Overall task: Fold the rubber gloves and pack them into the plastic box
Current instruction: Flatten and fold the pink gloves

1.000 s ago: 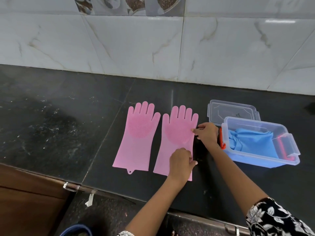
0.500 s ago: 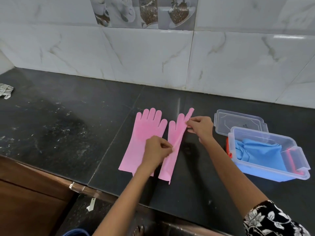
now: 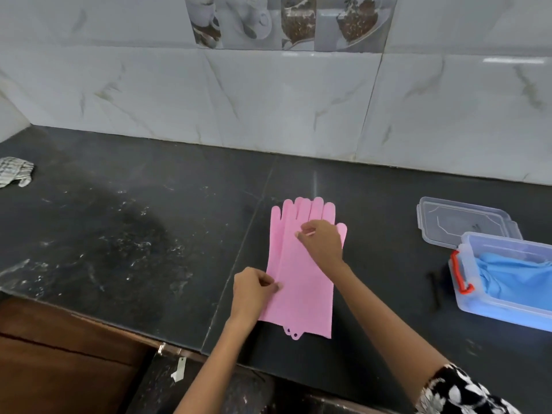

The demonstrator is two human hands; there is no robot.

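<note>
Two pink rubber gloves (image 3: 304, 282) lie stacked flat, one on top of the other, on the black countertop, fingers pointing toward the wall. My left hand (image 3: 254, 289) pinches the top glove's left edge near the cuff. My right hand (image 3: 321, 242) pinches the same glove at the palm, just below the fingers. At the right stands the clear plastic box (image 3: 466, 297) with red latches, and blue gloves (image 3: 519, 282) lie inside it. The box's clear lid (image 3: 460, 224) lies flat behind it.
The black stone countertop (image 3: 149, 234) ends at a marble-tiled wall behind. A striped grey cloth (image 3: 15, 171) lies at the far left edge. Wooden cabinet fronts (image 3: 59, 369) run below the counter's front edge.
The right-hand glove has been lifted, turned over to the left and laid on top of the left-hand glove. Both hands travelled left with it. The camera view has tilted upward.
</note>
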